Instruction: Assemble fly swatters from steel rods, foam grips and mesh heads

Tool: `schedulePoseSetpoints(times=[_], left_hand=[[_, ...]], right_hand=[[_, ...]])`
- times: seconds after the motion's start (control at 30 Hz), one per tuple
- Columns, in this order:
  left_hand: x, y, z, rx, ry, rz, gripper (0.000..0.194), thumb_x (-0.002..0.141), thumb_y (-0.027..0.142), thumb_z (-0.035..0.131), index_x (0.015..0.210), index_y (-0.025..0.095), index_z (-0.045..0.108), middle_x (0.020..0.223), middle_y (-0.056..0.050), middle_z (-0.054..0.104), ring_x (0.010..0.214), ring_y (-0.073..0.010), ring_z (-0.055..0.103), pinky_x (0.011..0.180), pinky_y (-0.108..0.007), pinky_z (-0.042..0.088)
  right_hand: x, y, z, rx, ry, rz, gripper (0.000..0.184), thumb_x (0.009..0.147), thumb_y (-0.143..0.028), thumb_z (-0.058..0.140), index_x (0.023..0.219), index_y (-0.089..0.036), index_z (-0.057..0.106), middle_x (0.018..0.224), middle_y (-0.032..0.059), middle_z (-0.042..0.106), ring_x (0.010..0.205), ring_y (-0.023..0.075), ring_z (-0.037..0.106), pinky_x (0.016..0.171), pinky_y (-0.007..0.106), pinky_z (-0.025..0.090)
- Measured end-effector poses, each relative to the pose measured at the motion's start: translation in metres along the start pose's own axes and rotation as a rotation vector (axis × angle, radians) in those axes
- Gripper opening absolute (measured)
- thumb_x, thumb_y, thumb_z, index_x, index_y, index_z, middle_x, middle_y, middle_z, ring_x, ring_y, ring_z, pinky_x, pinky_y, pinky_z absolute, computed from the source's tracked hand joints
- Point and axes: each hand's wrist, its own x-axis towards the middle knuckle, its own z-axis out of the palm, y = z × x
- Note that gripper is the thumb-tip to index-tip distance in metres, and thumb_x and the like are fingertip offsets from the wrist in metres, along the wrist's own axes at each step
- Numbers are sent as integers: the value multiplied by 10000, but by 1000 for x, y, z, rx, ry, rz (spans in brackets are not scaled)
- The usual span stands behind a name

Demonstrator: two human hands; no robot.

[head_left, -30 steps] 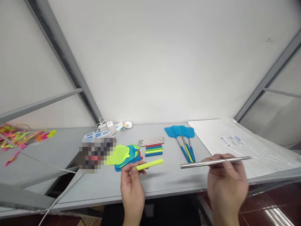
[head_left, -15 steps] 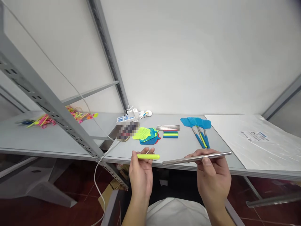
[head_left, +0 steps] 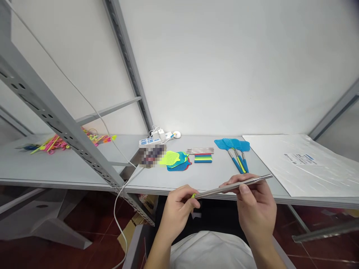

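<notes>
My right hand (head_left: 255, 205) is closed around a metal rod (head_left: 214, 191), which slants up to the right just above the table's front edge. My left hand (head_left: 178, 209) wraps around a yellow-green handle (head_left: 193, 195); only a bit of it shows between thumb and finger, at the rod's left end. Whether the rod is inside it I cannot tell. Beyond the hands lie perforated fly swatter heads (head_left: 171, 158), a row of metal rods (head_left: 200, 151) and several coloured handles (head_left: 203, 159). To the right are several fly swatters with blue heads (head_left: 232, 143).
A white power strip (head_left: 153, 141) with plugs stands at the back. White wrapped sheeting (head_left: 269, 164) covers the table's right side. A grey metal post (head_left: 56, 116) and a white cable (head_left: 114, 209) are on the left, with colourful plastic pieces (head_left: 56, 144) behind the post.
My left hand has turned over and closed around the yellow-green handle, bringing it to the rod's left end. The rod has shifted slightly and tilts more steeply.
</notes>
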Motion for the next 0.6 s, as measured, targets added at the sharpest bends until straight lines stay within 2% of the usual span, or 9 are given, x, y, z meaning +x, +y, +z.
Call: schedulePoseSetpoints(times=[0.1, 0.17, 0.33, 0.4, 0.47, 0.53, 0.6], left_hand=[[-2, 9, -3, 128, -29, 89, 71, 779, 255, 811, 781, 189, 784, 626, 0, 608, 609, -128, 512, 613, -255, 369], [-4, 13, -5, 234, -52, 178, 26, 788, 228, 801, 791, 205, 788, 647, 0, 626, 632, -136, 537, 636, -257, 384], [-8, 19, -6, 452, -78, 330, 75, 838, 215, 754, 907, 218, 783, 723, -10, 655, 656, -140, 587, 631, -248, 427], [-10, 22, -4, 520, -95, 361, 83, 845, 230, 748, 917, 209, 782, 746, -20, 654, 654, -137, 587, 619, -245, 426], [-12, 26, 1, 594, -157, 372, 77, 852, 269, 740, 846, 205, 782, 728, -20, 627, 638, -132, 567, 590, -245, 406], [-14, 29, 4, 639, -228, 360, 140, 870, 295, 719, 776, 206, 774, 694, -14, 597, 624, -129, 547, 570, -247, 383], [-14, 31, 4, 609, -245, 334, 152, 894, 321, 690, 828, 216, 778, 698, -14, 611, 636, -132, 559, 584, -246, 393]], right_hand=[[1, 1, -1, 3, -45, 9, 51, 933, -250, 596, 976, -231, 618, 847, 19, 640, 739, 191, 675, 684, 391, 577], [2, 2, -3, -2, -68, 6, 52, 935, -248, 594, 980, -237, 616, 849, 18, 636, 745, 183, 660, 674, 374, 576], [4, -2, -12, -74, -150, 1, 44, 947, -246, 580, 981, -258, 606, 859, 3, 644, 774, 161, 645, 700, 314, 556], [6, -7, -15, -192, -284, 44, 44, 930, -240, 616, 971, -253, 624, 869, 1, 657, 795, 151, 646, 723, 282, 540], [8, -14, -18, -307, -526, 171, 22, 920, -244, 636, 933, -232, 649, 827, 1, 668, 764, 142, 646, 701, 257, 524], [10, -20, -18, -354, -715, 294, 93, 931, -264, 624, 863, -209, 658, 740, -2, 667, 699, 134, 638, 661, 246, 507], [10, -21, -17, -334, -760, 340, 145, 944, -286, 607, 844, -198, 663, 701, 2, 673, 687, 136, 641, 658, 250, 500]])
